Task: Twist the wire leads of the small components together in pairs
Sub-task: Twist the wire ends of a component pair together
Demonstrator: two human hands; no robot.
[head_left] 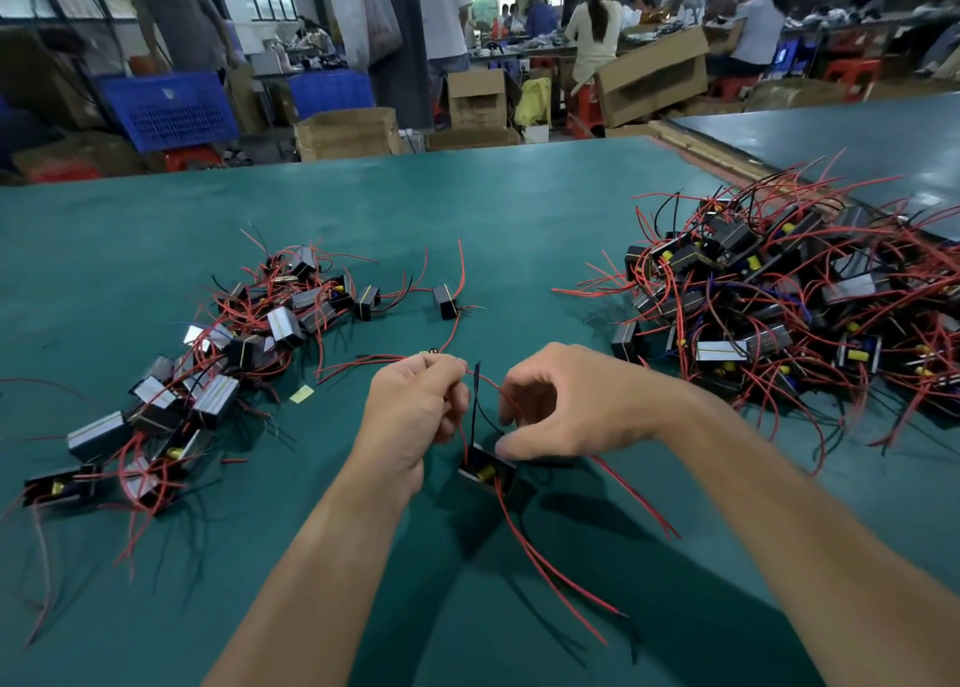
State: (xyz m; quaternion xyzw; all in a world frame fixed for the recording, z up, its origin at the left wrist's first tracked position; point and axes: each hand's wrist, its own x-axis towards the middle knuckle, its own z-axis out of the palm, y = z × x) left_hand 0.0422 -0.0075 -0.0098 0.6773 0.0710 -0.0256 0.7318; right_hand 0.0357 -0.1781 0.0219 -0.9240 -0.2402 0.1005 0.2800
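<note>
- Green table is loaded with a left heap and a right heap of components.
- Red leads are pinched in the curled left hand.
- One component, between the hands, is touched by the thumb of the half-curled right hand; a grip cannot be told.

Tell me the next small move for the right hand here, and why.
Probably close the right hand on the red lead beside the black lead and start twisting: the left hand already pinches it, and the right hand curves around it without a clear grip.

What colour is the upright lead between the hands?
The lead is black; head view shows it best.
</note>
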